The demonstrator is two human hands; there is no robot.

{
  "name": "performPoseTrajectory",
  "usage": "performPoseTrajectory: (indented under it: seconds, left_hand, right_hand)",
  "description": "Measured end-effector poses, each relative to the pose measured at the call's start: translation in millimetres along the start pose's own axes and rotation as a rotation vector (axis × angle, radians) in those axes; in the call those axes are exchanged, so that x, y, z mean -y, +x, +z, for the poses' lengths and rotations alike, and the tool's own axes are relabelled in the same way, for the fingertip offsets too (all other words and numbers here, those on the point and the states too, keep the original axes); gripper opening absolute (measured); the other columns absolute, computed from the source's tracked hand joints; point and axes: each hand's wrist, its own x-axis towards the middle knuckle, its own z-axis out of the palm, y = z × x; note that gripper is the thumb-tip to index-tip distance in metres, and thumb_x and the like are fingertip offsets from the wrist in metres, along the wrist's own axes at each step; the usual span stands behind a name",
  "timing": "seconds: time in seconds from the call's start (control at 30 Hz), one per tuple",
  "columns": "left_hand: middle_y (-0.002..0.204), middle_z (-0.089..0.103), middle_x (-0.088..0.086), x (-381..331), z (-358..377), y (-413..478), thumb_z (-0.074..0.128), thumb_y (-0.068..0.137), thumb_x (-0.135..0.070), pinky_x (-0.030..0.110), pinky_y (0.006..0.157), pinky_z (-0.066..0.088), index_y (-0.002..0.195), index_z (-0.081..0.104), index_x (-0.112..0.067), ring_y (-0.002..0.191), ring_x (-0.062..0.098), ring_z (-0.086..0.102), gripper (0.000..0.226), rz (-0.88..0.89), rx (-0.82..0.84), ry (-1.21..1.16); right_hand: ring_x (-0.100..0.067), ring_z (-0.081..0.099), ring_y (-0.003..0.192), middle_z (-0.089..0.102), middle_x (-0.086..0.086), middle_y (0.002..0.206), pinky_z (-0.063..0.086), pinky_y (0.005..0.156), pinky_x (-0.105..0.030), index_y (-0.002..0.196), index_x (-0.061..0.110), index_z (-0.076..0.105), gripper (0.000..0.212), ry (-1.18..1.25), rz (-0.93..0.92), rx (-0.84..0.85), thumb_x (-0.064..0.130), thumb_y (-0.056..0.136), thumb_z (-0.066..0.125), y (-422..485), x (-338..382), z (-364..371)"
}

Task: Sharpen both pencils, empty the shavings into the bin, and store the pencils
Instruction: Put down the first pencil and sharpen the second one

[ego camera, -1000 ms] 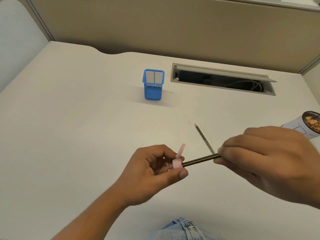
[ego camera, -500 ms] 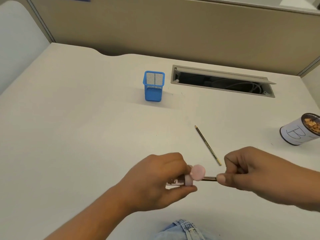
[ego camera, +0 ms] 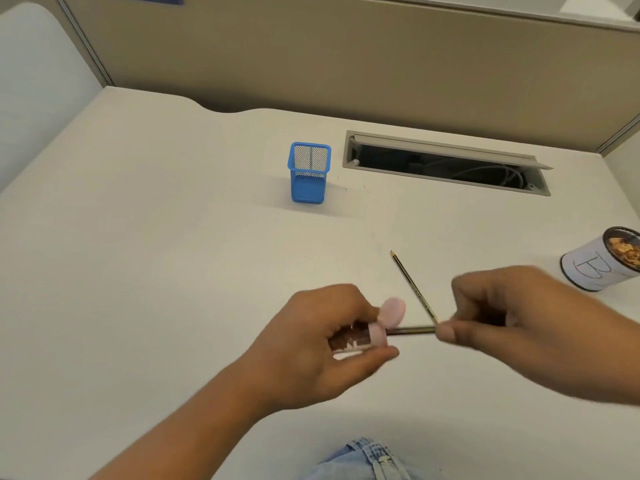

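Left hand (ego camera: 332, 344) grips the sharpener (ego camera: 360, 336); right hand (ego camera: 512, 317) fingers pinch 1 pencil (ego camera: 412, 330) inserted. Second pencil (ego camera: 414, 287) lies on the tabletop (ego camera: 173, 271). Emptying and storing remain.

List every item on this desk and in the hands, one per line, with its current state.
Left hand: closed around the sharpener.
Sharpener: held, pink lid flipped open, shavings inside.
Right hand: pinching the held pencil.
Held pencil: tip inside the sharpener.
Second pencil: lying loose on the desk, pointed end away.
Blue mesh holder: upright, no pencils inside.
Bin marked B: upright, open, shavings inside.
Cable hatch: lid open.
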Motion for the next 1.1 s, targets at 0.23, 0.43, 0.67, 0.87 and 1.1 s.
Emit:
performPoseTrajectory:
  seconds: [0.23, 0.43, 0.67, 0.87, 1.1]
  left_hand:
    - [0.067, 0.062, -0.007, -5, -4, 4, 0.082, 0.077, -0.02, 0.019, 0.053, 0.045, 0.079, 0.062, -0.021, 0.053, 0.005, 0.051, 0.02, -0.183, 0.041, -0.219]
    - [0.07, 0.064, 0.008, -15, 3, 2, 0.078, 0.073, -0.031, 0.025, 0.052, 0.043, 0.074, 0.059, -0.018, 0.052, 0.01, 0.048, 0.023, -0.336, -0.014, -0.476]
    - [0.071, 0.055, -0.006, -5, 3, 4, 0.075, 0.08, -0.025, 0.018, 0.053, 0.04, 0.08, 0.06, -0.013, 0.059, 0.006, 0.045, 0.019, 0.102, 0.053, 0.144]
    - [0.063, 0.06, -0.007, -9, 2, 4, 0.081, 0.077, -0.018, 0.021, 0.05, 0.045, 0.075, 0.058, -0.021, 0.052, 0.007, 0.054, 0.023, -0.207, -0.009, -0.209]
    - [0.066, 0.063, -0.004, -20, 0, 6, 0.078, 0.075, -0.015, 0.02, 0.051, 0.042, 0.076, 0.057, -0.007, 0.05, 0.006, 0.049, 0.022, -0.356, -0.042, -0.535]
  right_hand:
    - [-0.004, 0.057, 0.057, 0.066, 0.02, 0.067, 0.043, 0.048, -0.015, 0.08, 0.041, 0.057, 0.022, 0.018, -0.112, -0.059, 0.061, 0.075, 0.066, -6, -12, -5]
    - [-0.032, 0.06, 0.051, 0.071, -0.007, 0.07, 0.047, 0.045, -0.035, 0.073, 0.006, 0.073, 0.027, -0.628, -0.83, -0.432, 0.024, 0.092, 0.066, 0, -22, -16]
    - [-0.007, 0.037, 0.041, 0.052, 0.004, 0.046, 0.031, 0.045, -0.019, 0.056, 0.02, 0.054, 0.039, 0.374, 0.269, 0.293, 0.049, 0.073, 0.074, 3, -6, -6]
    - [0.001, 0.061, 0.064, 0.065, 0.029, 0.085, 0.047, 0.052, -0.012, 0.09, 0.048, 0.055, 0.017, -0.115, -0.271, -0.015, 0.062, 0.081, 0.06, -1, -10, -16]
    - [-0.031, 0.058, 0.05, 0.072, -0.008, 0.071, 0.046, 0.046, -0.035, 0.074, 0.006, 0.074, 0.025, -0.668, -0.831, -0.481, 0.023, 0.09, 0.069, 4, -14, -26]
